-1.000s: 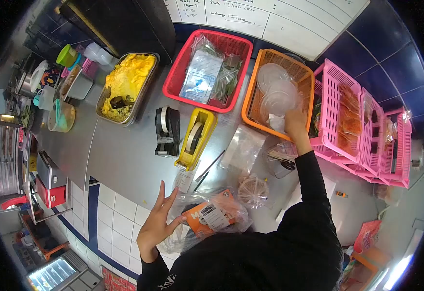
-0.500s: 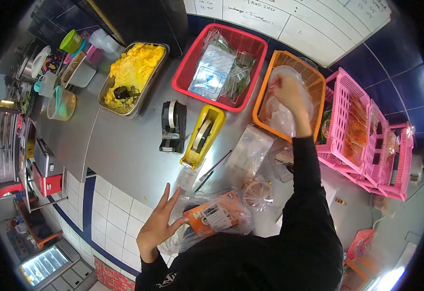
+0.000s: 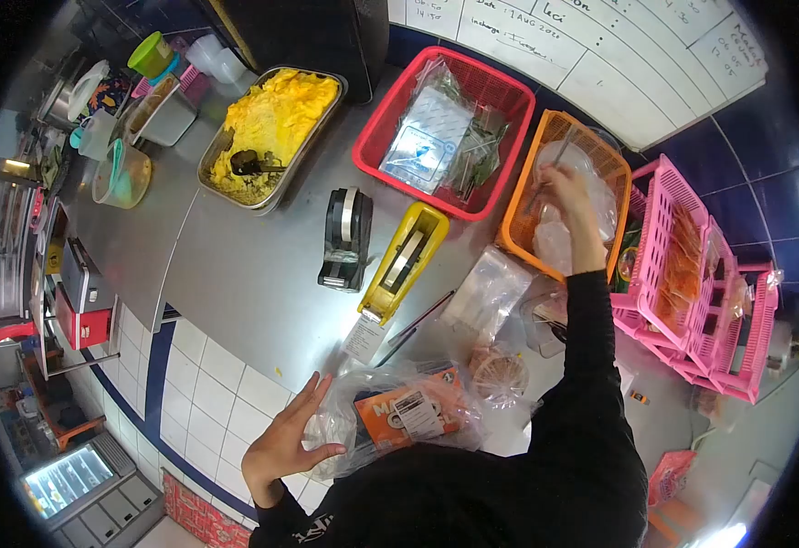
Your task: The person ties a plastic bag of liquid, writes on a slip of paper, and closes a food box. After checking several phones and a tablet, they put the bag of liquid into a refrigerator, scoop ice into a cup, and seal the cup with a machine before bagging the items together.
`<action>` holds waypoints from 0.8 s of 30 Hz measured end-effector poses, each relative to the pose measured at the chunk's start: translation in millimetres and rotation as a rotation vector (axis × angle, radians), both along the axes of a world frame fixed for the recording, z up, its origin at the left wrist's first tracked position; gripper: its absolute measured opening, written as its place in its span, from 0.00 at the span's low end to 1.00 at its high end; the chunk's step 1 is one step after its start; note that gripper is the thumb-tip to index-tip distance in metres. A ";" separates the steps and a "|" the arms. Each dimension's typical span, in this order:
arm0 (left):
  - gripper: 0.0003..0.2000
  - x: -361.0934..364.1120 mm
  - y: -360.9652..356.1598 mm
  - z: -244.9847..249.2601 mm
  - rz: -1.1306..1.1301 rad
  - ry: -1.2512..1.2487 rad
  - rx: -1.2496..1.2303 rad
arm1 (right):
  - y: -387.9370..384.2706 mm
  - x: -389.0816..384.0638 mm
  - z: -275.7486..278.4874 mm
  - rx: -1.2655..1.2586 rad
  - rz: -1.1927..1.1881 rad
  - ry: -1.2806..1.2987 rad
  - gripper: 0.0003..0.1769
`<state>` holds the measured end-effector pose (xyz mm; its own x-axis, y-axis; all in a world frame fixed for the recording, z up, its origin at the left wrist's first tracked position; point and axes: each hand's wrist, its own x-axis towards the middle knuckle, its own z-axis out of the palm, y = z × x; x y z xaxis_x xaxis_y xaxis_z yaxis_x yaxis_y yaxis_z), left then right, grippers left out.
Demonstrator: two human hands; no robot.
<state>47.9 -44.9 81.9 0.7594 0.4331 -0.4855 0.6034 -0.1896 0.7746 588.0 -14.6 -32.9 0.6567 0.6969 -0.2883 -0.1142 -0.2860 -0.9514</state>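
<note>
My left hand [image 3: 291,437] is open, fingers spread, at the left edge of a clear plastic bag [image 3: 331,429]. Inside the bag lies an orange-and-dark package [image 3: 383,416] with a white printed label. My right hand [image 3: 568,196] is over the orange basket [image 3: 515,205], its fingers closed on a long, thin greyish object [image 3: 559,151] whose kind I cannot make out. Clear plastic lids or containers [image 3: 600,187] fill the basket beneath that hand. Next to the bag is a round clear-wrapped bundle [image 3: 500,374], and further back a stack of clear plastic bags [image 3: 489,290].
A yellow tape dispenser [image 3: 406,260] and a black one [image 3: 345,239] stand mid-counter, near a pen [image 3: 418,321] and a paper slip [image 3: 363,340]. Behind are a red basket [image 3: 363,146] of packets and a metal tray [image 3: 280,183] of yellow food. Pink racks [image 3: 655,274] stand right.
My right hand has lifted a thin greyish object within the orange basket. My left hand stays open beside the bag. The whole view has shifted slightly.
</note>
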 end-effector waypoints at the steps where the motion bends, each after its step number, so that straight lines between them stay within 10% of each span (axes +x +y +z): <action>1: 0.51 0.1 0.7 -1.9 -0.006 -0.012 0.006 | -1.6 8.6 3.3 0.121 0.018 -0.024 0.09; 5: 0.51 4.0 1.2 -8.7 -0.027 -0.054 0.005 | 28.7 -13.4 66.5 0.294 0.029 -0.658 0.13; 9: 0.51 13.3 -1.3 -11.3 -0.002 -0.062 0.057 | 97.9 -61.0 48.9 0.238 0.716 -1.384 0.25; 14: 0.50 10.4 -7.6 -8.3 0.023 -0.059 -0.033 | 158.5 -83.9 9.7 -0.075 1.131 -1.538 0.51; 24: 0.50 -21.0 -14.9 -24.6 0.081 -0.108 -0.065 | 110.7 -50.6 71.6 -0.118 1.243 -1.731 0.35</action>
